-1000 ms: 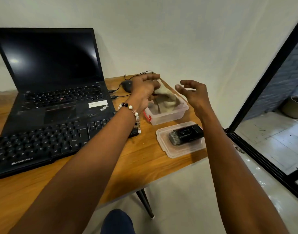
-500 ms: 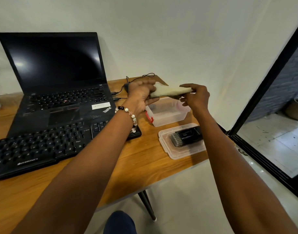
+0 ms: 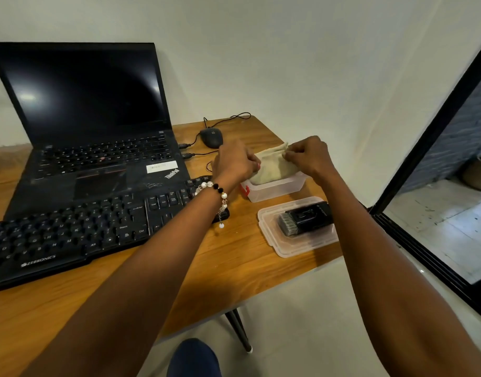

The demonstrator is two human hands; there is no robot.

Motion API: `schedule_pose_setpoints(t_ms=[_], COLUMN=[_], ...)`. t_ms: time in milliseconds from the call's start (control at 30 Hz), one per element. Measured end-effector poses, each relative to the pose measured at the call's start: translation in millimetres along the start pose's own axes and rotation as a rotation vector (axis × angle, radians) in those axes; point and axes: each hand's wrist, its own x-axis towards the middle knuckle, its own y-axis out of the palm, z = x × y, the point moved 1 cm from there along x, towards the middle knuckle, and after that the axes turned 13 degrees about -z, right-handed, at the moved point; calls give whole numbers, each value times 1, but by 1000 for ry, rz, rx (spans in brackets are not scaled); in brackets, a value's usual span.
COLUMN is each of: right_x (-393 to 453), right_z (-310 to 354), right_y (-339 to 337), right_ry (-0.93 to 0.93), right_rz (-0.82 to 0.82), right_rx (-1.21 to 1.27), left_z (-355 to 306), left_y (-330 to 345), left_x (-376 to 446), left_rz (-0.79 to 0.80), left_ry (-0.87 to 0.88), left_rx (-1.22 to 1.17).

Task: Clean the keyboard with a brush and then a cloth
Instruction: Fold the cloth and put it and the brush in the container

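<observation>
Both hands (image 3: 235, 161) lowered cloth (image 3: 274, 167) into box (image 3: 274, 189).

bare table (image 3: 234, 262) front, keyboard (image 3: 70, 235) blocks left

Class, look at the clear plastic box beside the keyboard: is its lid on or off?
Off. The box stands open-topped with the cloth in it, and the lid lies apart on the table, brush on it.

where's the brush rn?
Head view, right side of the table: the brush lies on the clear lid, just in front of the clear box.
</observation>
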Motion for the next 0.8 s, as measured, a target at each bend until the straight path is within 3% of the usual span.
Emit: schedule_pose_setpoints(t_ms=[200,367,500,667,800], right_x=[4,4,6,2,-11], right_z=[2,1,0,8,17], right_y=[3,11,13,0,-35], right_ry=[-291,-390,-439,-363,-298], right_rz=[174,218,250,236,172], right_rx=[-346,-603,-747,-643,-307], left_z=[4,5,10,9,7], left_y=[2,7,5,2,-8], left_x=[-3,-6,-6,-8,-15], left_rz=[-82,-14,84,182,16], left_ry=[133,257,205,126,26], left_rx=[199,541,587,491,254])
